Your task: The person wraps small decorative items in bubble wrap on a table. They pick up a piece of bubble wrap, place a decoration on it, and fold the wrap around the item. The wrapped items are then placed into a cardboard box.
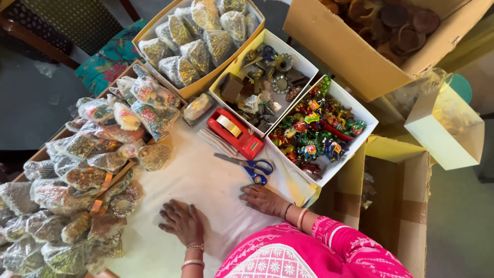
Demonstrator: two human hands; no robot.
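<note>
**A:** On the white-covered bench (206,190), both hands lie flat, palms down. Left hand (181,221) and right hand (265,200) are near each other but apart; each grip is wide, fingers spread, holding nothing.

**B:** Nearest thing?

**A:** Blue-handled scissors (248,165), just beyond the right hand, not touching it. Blades shut, pointing left. Behind them a red tape dispenser (234,133), lying at a slant.

**B:** What crowds the space?

**A:** Left of the left hand, a heap of clear packets with glittery contents (67,206), spilling over a low cardboard tray. Far side: a yellow box of similar packets (198,44), a white box of metal trinkets (265,85), and a white box of brightly painted figurines (316,128), which sits just right of the scissors.

**B:** Anything past the bench edge?

**A:** Open carton of brown clay lamps (396,25) at top right, a small pale box (445,128) below it, and a big plain carton (399,206) beside the pink sleeve (350,242).
</note>
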